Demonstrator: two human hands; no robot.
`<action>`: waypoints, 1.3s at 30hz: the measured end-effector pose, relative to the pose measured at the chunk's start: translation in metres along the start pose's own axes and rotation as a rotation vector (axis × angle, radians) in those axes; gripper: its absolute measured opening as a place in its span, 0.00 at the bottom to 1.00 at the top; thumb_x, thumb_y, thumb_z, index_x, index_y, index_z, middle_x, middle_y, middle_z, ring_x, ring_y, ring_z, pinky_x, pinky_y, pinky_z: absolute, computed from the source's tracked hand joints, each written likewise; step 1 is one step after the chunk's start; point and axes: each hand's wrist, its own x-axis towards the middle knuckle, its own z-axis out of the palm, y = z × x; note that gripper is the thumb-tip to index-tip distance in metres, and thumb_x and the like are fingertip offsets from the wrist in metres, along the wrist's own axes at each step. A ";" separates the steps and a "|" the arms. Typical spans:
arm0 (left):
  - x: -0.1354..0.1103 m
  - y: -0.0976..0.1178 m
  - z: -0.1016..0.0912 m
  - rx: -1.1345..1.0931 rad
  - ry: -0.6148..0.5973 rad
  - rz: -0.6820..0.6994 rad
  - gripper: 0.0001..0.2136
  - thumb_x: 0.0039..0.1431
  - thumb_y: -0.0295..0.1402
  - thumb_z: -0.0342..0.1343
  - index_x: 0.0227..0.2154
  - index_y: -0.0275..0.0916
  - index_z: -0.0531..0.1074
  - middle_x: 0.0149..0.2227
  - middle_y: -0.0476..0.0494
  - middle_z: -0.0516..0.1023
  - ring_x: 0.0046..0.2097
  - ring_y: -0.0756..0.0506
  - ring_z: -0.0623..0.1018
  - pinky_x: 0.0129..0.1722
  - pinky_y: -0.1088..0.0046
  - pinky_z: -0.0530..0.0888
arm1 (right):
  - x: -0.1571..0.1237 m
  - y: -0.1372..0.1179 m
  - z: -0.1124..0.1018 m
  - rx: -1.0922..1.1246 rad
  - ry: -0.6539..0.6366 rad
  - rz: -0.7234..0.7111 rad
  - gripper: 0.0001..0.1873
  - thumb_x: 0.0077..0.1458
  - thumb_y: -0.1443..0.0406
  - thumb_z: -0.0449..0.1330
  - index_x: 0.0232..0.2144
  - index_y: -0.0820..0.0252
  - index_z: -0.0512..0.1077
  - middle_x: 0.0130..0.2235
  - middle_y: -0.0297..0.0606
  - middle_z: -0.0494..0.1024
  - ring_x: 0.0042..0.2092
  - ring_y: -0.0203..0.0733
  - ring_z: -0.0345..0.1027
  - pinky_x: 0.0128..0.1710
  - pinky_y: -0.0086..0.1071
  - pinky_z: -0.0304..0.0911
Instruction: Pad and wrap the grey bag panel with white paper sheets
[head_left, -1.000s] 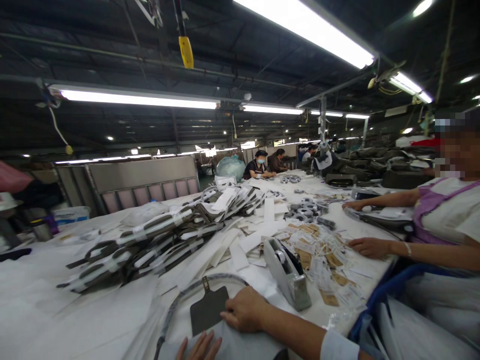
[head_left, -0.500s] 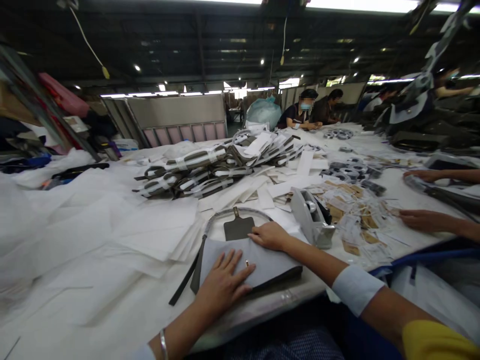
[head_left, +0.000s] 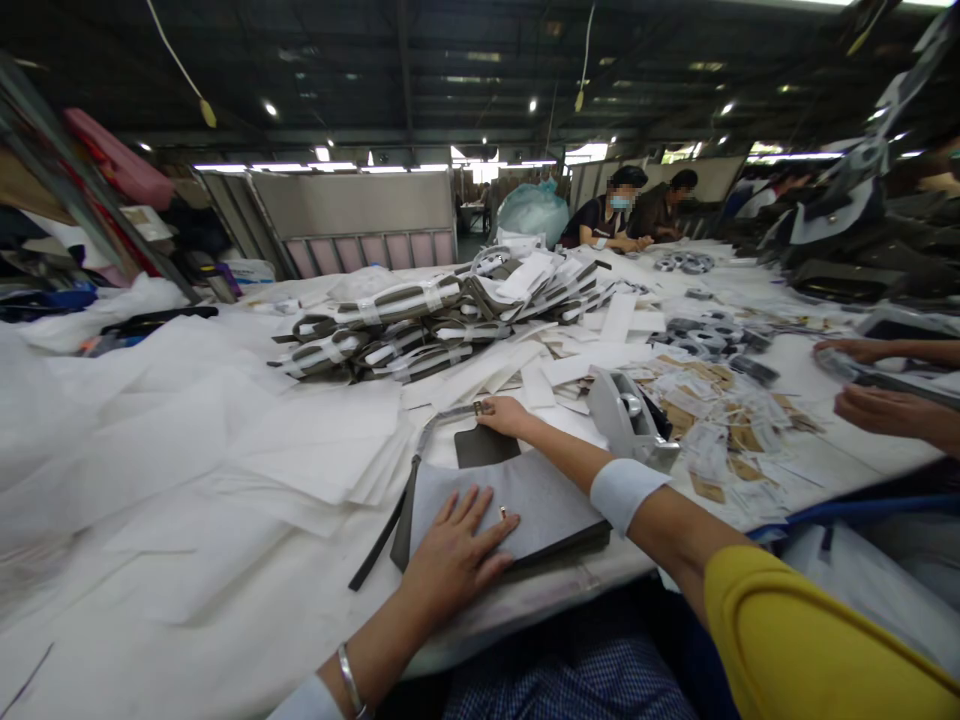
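A dark olive handbag [head_left: 403,530] lies flat near the table's front edge, a pale grey-white sheet [head_left: 450,478] covering most of its front. My left hand [head_left: 461,550] rests on that sheet with fingers spread, beside a small gold metal piece [head_left: 502,513]. At the top of the bag, my right hand [head_left: 504,416] is closed on the wrapped handle [head_left: 431,432], where the studded strap of a dark tag [head_left: 487,447] meets it. The fingertips' exact hold is partly hidden. A loose dark strap [head_left: 375,545] sticks out at the bag's left.
White sheets [head_left: 300,430] spread over the left. Behind the bag are piled wrapped straps [head_left: 405,320] and paper strips. A grey tape dispenser [head_left: 622,410] and tan tags [head_left: 720,430] lie to the right. A co-worker's hands [head_left: 892,410] are at the right edge.
My right hand has moved up from the dark tag's edge to the handle and closed there. My left hand stays flat on the sheet. The view has shifted slightly.
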 end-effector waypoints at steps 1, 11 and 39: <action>0.000 0.000 -0.001 -0.004 0.000 0.000 0.24 0.68 0.49 0.46 0.65 0.57 0.56 0.67 0.35 0.59 0.66 0.32 0.60 0.61 0.46 0.63 | 0.002 -0.002 0.001 0.045 -0.001 0.009 0.13 0.54 0.66 0.65 0.43 0.63 0.76 0.36 0.41 0.83 0.41 0.47 0.77 0.40 0.31 0.68; 0.000 -0.001 -0.001 -0.037 0.050 0.007 0.24 0.67 0.47 0.49 0.64 0.54 0.58 0.66 0.34 0.60 0.65 0.31 0.63 0.60 0.45 0.64 | -0.104 0.009 -0.031 0.403 -0.101 -0.431 0.14 0.62 0.65 0.56 0.48 0.56 0.77 0.51 0.35 0.80 0.55 0.42 0.72 0.60 0.37 0.63; -0.014 -0.002 0.002 -0.221 0.265 0.089 0.16 0.65 0.39 0.56 0.54 0.42 0.72 0.53 0.42 0.77 0.54 0.43 0.76 0.59 0.58 0.72 | -0.149 0.023 -0.005 0.217 -0.210 -0.650 0.15 0.64 0.65 0.57 0.51 0.53 0.76 0.55 0.37 0.76 0.60 0.42 0.65 0.62 0.37 0.61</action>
